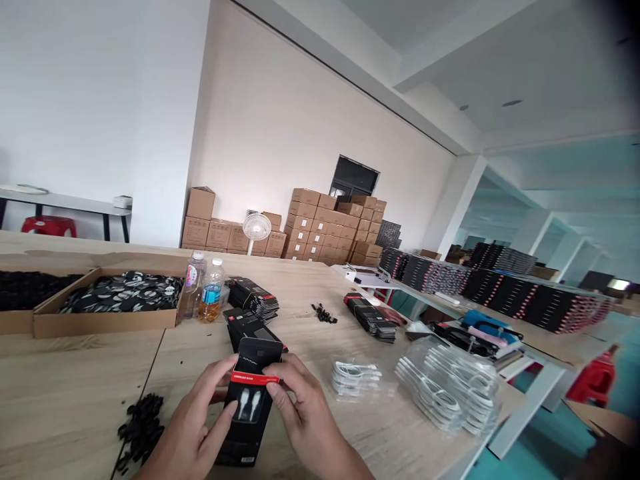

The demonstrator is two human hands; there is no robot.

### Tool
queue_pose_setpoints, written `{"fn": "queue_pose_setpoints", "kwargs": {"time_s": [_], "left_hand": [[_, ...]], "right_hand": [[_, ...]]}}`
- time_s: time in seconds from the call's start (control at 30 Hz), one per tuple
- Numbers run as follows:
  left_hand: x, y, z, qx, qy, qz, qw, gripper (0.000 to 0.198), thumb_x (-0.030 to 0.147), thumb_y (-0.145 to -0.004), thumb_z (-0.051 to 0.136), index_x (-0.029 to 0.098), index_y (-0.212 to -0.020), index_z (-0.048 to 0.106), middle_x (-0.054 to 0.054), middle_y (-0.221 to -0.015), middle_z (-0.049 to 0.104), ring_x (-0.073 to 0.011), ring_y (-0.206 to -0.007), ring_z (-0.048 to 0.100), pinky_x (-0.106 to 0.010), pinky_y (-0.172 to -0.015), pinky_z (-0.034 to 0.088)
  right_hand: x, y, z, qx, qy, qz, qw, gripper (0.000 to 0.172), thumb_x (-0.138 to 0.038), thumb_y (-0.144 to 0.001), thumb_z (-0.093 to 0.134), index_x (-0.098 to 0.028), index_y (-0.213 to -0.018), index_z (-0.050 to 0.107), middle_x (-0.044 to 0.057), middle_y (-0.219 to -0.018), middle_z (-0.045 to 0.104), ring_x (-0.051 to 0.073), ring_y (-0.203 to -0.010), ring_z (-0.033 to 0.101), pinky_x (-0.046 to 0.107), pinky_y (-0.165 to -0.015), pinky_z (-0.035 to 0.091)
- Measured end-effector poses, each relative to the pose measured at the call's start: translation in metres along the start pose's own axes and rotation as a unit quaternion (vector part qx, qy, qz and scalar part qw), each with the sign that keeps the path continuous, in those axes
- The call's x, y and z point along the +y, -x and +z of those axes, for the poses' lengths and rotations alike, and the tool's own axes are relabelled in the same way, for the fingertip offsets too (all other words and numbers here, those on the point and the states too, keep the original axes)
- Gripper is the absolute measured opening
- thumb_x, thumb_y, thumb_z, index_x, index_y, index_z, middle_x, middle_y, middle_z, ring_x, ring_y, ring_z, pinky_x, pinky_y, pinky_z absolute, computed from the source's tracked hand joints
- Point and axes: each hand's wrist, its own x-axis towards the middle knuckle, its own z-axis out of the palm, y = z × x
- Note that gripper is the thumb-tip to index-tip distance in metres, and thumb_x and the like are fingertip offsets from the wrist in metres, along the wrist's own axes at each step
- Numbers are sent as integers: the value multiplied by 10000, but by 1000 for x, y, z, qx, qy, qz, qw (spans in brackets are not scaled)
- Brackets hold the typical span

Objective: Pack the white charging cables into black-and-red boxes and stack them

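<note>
Both my hands hold a black retail box with a red stripe and a picture of white cable plugs. My left hand grips its left side, thumb on the front. On the right edge, near the red stripe, my right hand pinches the box. More black boxes lie just behind it on the wooden table. Clear bags with coiled white cables lie to the right.
A pile of small black parts lies at the left. Two bottles stand by a cardboard tray of black-and-white items. A fanned stack of clear bags sits near the right edge. Stacked cartons and a fan stand behind.
</note>
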Motion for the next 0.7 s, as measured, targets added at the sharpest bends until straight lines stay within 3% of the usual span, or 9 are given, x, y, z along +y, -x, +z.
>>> {"fn": "queue_pose_setpoints", "kwargs": {"time_s": [0.1,0.2,0.33,0.43,0.53,0.7], "left_hand": [[12,-2,-8,-18,-50,36,998,472,339,-970,464,342,-1441,442,-57,-1428,560,-242,-1185,626,-319,-966,548],[20,-5,-13,-28,-79,64,994,416,319,-982,438,348,-1389,519,-39,-1399,589,-227,-1220,608,-304,-1010,521],[21,-7,-15,14,-99,82,992,351,307,-990,418,313,-1255,648,-38,-1417,582,-227,-1262,588,-318,-1055,496],[20,-6,-16,39,-103,113,987,318,288,-969,467,308,-1194,690,-20,-1483,529,-245,-1323,543,-325,-1067,491],[17,-3,-17,48,-84,139,986,271,266,-946,515,313,-1145,694,-23,-1403,610,-230,-1248,611,-305,-1010,535],[15,4,-10,107,-8,103,989,74,344,-914,581,275,-925,605,-32,-1184,740,-222,-1112,695,-318,-925,589]], "right_hand": [[9,12,9,36,-26,5,999,304,-235,-984,497,-310,-1271,562,71,-1190,644,207,-1064,646,341,-918,539],[21,26,22,110,-84,32,990,484,-240,-967,539,-331,-1418,392,91,-1268,626,201,-1021,689,326,-871,582],[18,29,22,122,-42,-12,992,336,-210,-952,546,-313,-1271,571,91,-1228,657,237,-1106,663,377,-938,562],[5,22,12,120,16,-38,992,263,-175,-934,558,-289,-1151,652,100,-1330,610,249,-1180,626,403,-1002,522],[-6,18,8,125,13,-42,991,203,-148,-909,580,-268,-1063,635,87,-1251,655,219,-1113,658,356,-963,538],[-20,20,5,115,4,-51,992,255,-165,-890,586,-257,-1128,579,73,-1102,689,203,-1050,662,341,-930,540]]}}
